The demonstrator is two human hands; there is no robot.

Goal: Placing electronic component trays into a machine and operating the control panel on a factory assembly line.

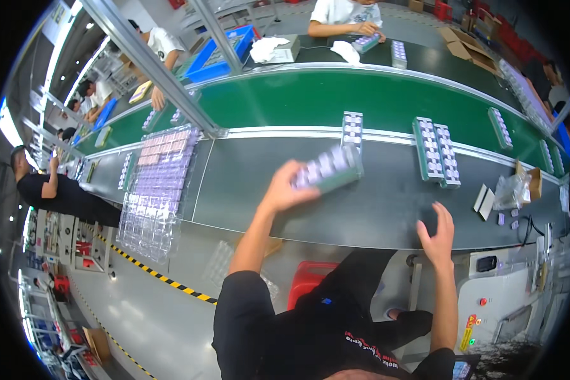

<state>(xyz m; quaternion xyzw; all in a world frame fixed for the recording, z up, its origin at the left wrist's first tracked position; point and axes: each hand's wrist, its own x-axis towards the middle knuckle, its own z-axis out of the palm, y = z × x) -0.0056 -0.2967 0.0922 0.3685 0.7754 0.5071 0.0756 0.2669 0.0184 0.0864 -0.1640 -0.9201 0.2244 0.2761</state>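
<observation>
My left hand (285, 189) is closed around one end of a long green block (333, 174) topped with two rows of whitish-purple pieces. The block is tilted and slightly blurred above the dark worktable (253, 168). Just behind its far end, a similar block (353, 126) lies across the metal rail. My right hand (438, 235) hovers over the table's front edge, fingers apart, holding nothing. Beyond it, two more such blocks, a left one (428, 149) and a right one (448, 155), lie side by side near the rail.
A green conveyor belt (285, 95) runs behind the rail, carrying another block (500, 128). Clear plastic trays (155, 196) overhang the table at left. A metal post (152, 63) rises there. At right lie a plastic bag (512, 192) and small purple pieces. A co-worker's hands (367, 30) work opposite.
</observation>
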